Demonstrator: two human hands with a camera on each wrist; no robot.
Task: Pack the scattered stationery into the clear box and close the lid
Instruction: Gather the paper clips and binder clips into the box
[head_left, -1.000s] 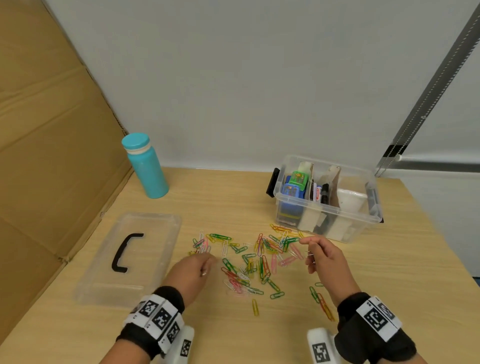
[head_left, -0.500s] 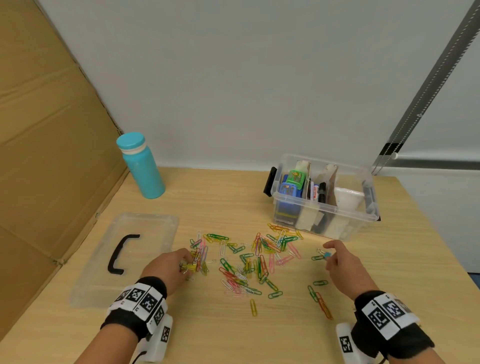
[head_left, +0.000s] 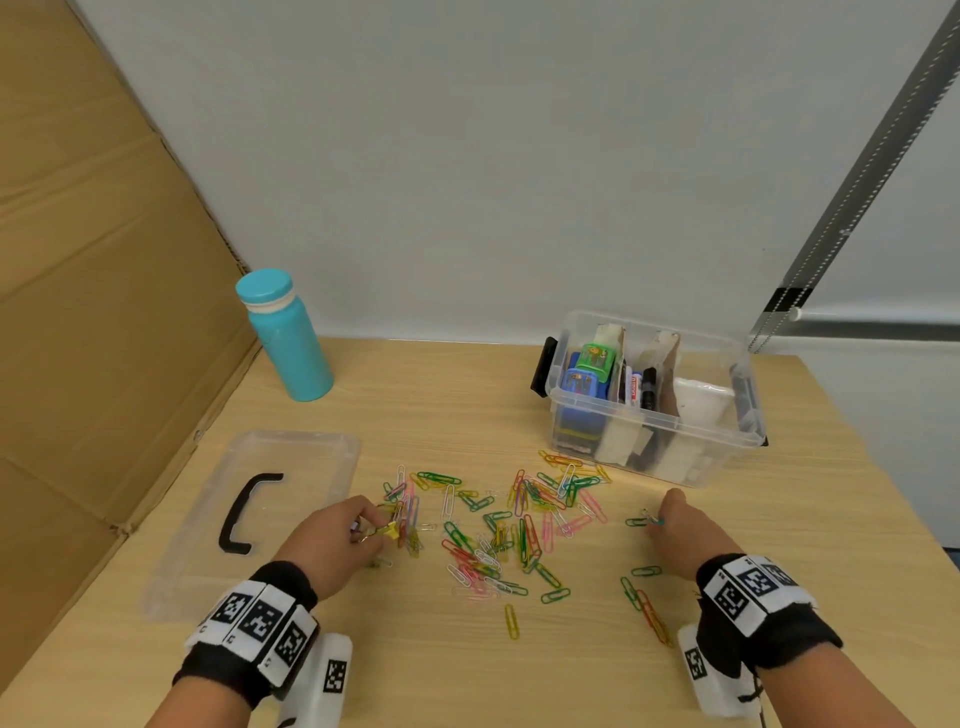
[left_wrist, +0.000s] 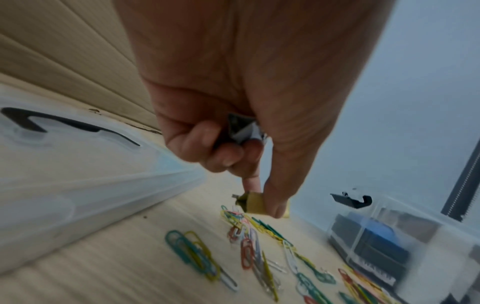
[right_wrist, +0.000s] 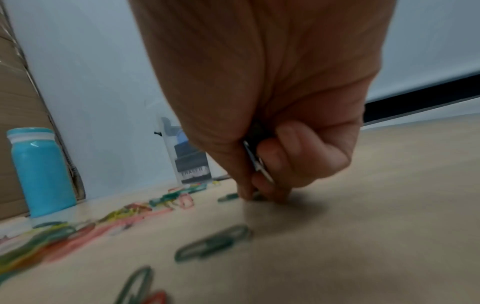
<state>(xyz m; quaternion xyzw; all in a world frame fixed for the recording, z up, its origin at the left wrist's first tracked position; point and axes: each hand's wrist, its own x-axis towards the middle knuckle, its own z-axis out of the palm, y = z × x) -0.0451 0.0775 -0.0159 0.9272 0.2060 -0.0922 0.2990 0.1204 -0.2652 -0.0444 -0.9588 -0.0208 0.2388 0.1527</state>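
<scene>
Several coloured paper clips (head_left: 498, 525) lie scattered on the wooden table. The clear box (head_left: 654, 400), lidless, stands at the back right with stationery inside. Its clear lid (head_left: 260, 514) with a black handle lies flat at the left. My left hand (head_left: 337, 540) pinches a yellow binder clip (left_wrist: 253, 202) at the pile's left edge, with a silvery clip (left_wrist: 244, 129) curled in its palm. My right hand (head_left: 685, 535) pinches a green paper clip (head_left: 644, 519) on the table, right of the pile, and keeps other clips (right_wrist: 257, 158) tucked in its curled fingers.
A teal bottle (head_left: 285, 338) stands at the back left next to a cardboard wall (head_left: 104, 312). A few stray paper clips (head_left: 644, 608) lie near my right wrist. The table edge runs along the right.
My left hand slid left to the pile's edge and took hold of the yellow binder clip. My right hand moved right and down onto the stray green clip.
</scene>
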